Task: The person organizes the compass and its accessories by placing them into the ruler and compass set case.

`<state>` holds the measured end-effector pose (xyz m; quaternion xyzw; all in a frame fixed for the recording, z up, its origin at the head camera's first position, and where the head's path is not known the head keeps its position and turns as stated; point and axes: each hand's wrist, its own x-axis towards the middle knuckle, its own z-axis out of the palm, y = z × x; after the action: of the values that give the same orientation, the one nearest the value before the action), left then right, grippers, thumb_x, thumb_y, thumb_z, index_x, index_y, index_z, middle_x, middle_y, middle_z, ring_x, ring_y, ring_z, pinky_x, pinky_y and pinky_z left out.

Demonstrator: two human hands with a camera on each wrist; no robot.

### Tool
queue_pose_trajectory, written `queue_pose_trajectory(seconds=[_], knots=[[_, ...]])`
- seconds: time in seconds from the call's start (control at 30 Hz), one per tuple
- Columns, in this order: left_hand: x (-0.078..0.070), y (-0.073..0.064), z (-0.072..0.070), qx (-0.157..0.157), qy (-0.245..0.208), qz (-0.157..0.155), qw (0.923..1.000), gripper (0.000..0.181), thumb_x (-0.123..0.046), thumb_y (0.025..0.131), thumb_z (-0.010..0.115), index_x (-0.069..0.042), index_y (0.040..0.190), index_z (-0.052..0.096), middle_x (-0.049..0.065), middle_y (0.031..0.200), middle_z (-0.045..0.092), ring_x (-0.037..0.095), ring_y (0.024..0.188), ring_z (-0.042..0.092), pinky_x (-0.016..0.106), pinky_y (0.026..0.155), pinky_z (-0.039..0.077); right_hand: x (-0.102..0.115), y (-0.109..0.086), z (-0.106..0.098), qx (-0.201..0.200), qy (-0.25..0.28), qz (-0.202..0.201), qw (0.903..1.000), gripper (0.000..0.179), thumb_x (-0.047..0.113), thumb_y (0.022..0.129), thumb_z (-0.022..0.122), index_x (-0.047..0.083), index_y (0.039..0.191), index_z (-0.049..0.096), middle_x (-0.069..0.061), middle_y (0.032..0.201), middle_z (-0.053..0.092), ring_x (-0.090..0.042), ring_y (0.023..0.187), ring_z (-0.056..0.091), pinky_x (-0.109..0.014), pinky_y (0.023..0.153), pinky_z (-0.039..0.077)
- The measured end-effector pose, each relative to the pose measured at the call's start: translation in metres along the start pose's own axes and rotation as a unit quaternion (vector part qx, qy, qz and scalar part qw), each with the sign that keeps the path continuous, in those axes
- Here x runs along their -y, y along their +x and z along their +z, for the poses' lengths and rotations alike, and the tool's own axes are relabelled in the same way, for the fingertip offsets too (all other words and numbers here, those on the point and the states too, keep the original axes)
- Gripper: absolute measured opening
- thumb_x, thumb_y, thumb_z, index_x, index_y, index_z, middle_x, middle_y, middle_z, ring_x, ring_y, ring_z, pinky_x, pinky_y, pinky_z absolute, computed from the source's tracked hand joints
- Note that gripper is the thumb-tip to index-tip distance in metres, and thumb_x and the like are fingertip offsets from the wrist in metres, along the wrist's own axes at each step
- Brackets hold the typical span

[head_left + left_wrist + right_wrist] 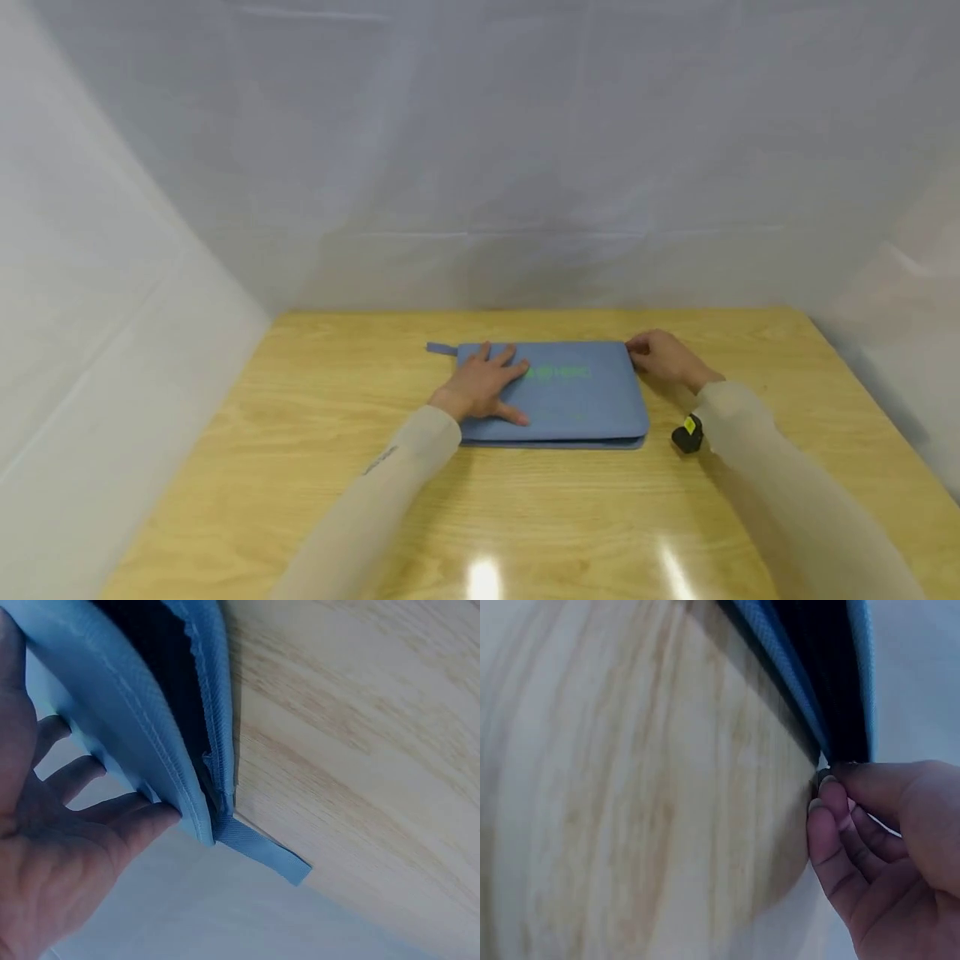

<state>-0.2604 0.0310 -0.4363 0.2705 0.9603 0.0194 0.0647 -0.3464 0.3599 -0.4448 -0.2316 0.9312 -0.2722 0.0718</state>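
Observation:
A flat blue zip pouch (592,408) with green print lies on the wooden table. My left hand (482,387) rests on its left part with fingers spread, pressing the top. In the left wrist view the left hand (67,832) touches the cover beside a gaping zip edge, and a fabric tab (266,851) sticks out at the corner. At the far right corner my right hand (667,357) pinches a small zipper pull (824,775), mostly hidden by the fingertips. Just past the right hand (900,855), the zip edge stands apart, showing a dark inside.
The wooden table (322,400) reaches back to a pale sheet wall (480,167), with more sheeting on both sides. A black device with a yellow mark (688,433) sits at the right wrist.

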Motion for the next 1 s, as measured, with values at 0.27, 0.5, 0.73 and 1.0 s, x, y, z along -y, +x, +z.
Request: queue_pose_trajectory(seconds=[0.27, 0.5, 0.73, 1.0], knots=[[0.001, -0.002, 0.000, -0.008, -0.001, 0.004, 1.0000, 0.093, -0.067, 0.076, 0.063, -0.020, 0.150, 0.032, 0.013, 0.156, 0.020, 0.048, 0.137, 0.018, 0.053, 0.107, 0.026, -0.001, 0.000, 0.003, -0.013, 0.013, 0.006, 0.9998, 0.017, 0.003, 0.096, 0.053, -0.005, 0.102, 0.066, -0.008, 0.079, 0.066, -0.017, 0.067, 0.059, -0.033, 0.062, 0.049], [0.001, -0.002, 0.003, 0.001, 0.004, -0.004, 1.0000, 0.094, -0.069, 0.075, 0.061, -0.022, 0.151, 0.031, 0.011, 0.156, 0.019, 0.046, 0.138, 0.017, 0.052, 0.107, 0.026, -0.008, 0.003, 0.008, -0.005, 0.024, 0.000, 0.9997, 0.015, 0.004, 0.096, 0.054, -0.002, 0.104, 0.066, -0.007, 0.079, 0.064, -0.017, 0.066, 0.059, -0.031, 0.058, 0.051], [-0.001, 0.002, 0.000, 0.019, 0.001, -0.014, 0.9997, 0.095, -0.070, 0.075, 0.060, -0.024, 0.152, 0.027, 0.009, 0.157, 0.015, 0.045, 0.139, 0.013, 0.052, 0.109, 0.024, -0.007, 0.000, -0.003, 0.020, 0.027, -0.009, 0.9994, 0.011, 0.005, 0.097, 0.053, 0.002, 0.096, 0.064, -0.009, 0.081, 0.063, -0.019, 0.061, 0.057, -0.032, 0.054, 0.049], [-0.004, 0.004, -0.004, 0.024, -0.005, -0.018, 0.9995, 0.097, -0.069, 0.074, 0.061, -0.023, 0.152, 0.027, 0.009, 0.157, 0.014, 0.045, 0.139, 0.012, 0.052, 0.109, 0.023, -0.016, -0.011, -0.013, 0.021, -0.001, -0.051, 0.9985, 0.013, 0.011, 0.098, 0.055, 0.007, 0.087, 0.061, -0.005, 0.079, 0.062, -0.017, 0.061, 0.054, -0.031, 0.055, 0.045]])
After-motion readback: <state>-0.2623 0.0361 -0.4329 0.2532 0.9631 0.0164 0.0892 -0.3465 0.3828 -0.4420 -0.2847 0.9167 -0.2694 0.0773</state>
